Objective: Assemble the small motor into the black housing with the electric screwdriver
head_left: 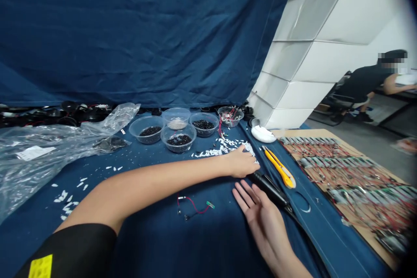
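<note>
My left hand reaches across the cloth to the right, its fingers curled down at a heap of small white pieces. What is in those fingers, if anything, is hidden. Just below it lies a black, cylindrical corded tool, its upper end close to the left fingers. My right hand is turned palm up beside the tool, fingers stretched and nothing in it. A small green circuit board with red and black wires lies on the cloth left of my right hand.
Several clear bowls of small parts stand at the back. A yellow utility knife lies right of the tool. Wired boards cover a brown board at right. A plastic bag lies left. A person sits beyond.
</note>
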Action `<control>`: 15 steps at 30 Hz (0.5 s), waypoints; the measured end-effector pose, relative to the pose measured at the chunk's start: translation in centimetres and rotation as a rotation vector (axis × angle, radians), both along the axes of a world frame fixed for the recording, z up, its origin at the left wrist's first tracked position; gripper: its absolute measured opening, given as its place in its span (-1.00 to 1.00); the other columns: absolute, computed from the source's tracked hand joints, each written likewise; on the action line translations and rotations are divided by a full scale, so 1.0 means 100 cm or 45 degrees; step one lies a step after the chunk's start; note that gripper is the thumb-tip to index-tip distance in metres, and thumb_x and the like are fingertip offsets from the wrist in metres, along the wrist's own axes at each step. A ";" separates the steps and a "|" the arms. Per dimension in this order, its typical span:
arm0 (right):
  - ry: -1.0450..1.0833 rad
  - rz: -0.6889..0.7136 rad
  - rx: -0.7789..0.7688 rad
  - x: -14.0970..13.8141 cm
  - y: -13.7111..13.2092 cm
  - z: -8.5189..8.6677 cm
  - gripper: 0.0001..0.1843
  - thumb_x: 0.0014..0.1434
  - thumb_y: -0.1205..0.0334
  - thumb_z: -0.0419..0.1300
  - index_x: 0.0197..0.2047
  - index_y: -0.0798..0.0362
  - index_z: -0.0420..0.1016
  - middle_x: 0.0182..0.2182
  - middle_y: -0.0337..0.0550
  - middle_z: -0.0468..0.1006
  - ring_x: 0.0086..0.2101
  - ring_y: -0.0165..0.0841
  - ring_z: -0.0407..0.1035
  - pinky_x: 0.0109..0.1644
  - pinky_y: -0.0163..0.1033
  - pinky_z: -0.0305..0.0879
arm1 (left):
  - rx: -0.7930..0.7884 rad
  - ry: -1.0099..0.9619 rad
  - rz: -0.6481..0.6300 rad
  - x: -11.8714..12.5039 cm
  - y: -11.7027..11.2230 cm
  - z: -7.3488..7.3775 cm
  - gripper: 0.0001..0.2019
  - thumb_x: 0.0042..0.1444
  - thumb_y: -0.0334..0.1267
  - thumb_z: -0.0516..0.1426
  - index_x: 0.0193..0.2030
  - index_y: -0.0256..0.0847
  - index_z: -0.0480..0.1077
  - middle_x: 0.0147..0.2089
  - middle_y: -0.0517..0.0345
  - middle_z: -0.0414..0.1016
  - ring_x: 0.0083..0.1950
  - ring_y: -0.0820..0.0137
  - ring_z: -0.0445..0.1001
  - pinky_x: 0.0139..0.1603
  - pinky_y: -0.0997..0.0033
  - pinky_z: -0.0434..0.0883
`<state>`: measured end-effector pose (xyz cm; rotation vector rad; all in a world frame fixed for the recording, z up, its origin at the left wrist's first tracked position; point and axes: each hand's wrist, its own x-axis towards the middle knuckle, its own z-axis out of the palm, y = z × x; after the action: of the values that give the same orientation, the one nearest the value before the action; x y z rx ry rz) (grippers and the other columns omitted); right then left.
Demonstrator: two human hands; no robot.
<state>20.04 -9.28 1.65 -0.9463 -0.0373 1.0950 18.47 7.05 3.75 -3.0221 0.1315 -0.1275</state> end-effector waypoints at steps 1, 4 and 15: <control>-0.028 -0.008 0.004 0.000 0.001 0.000 -0.69 0.09 0.23 0.33 -0.11 0.07 0.38 0.03 -0.04 0.47 0.10 -0.18 0.36 0.21 0.00 0.36 | 0.012 -0.023 -0.007 -0.003 -0.001 0.003 -0.79 0.20 -0.38 0.03 -0.08 -0.33 0.42 -0.12 -0.11 0.51 -0.07 0.11 0.45 -0.03 -0.04 0.28; -0.186 -0.046 0.051 -0.005 0.004 0.001 -0.62 0.11 0.16 0.33 -0.02 0.01 0.40 0.14 -0.13 0.39 0.15 -0.22 0.31 0.25 -0.01 0.32 | 0.062 -0.143 0.015 -0.019 -0.006 0.020 -0.81 0.18 -0.32 0.07 -0.11 -0.30 0.42 -0.14 -0.09 0.50 -0.10 0.11 0.44 -0.14 0.11 0.30; -0.608 -0.525 0.563 -0.011 0.040 0.061 -0.82 0.14 0.18 0.24 -0.27 0.12 0.40 -0.39 -0.19 0.52 -0.29 -0.31 0.50 0.01 -0.01 0.46 | -0.493 -0.748 0.364 -0.148 -0.051 0.108 -0.74 0.31 -0.22 0.04 0.10 -0.12 0.38 -0.02 0.13 0.54 0.00 0.36 0.47 0.05 0.33 0.36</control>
<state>18.99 -5.27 7.71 -0.7483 -0.4402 0.4350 3.65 1.94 14.53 -3.1626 -0.4190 -1.1052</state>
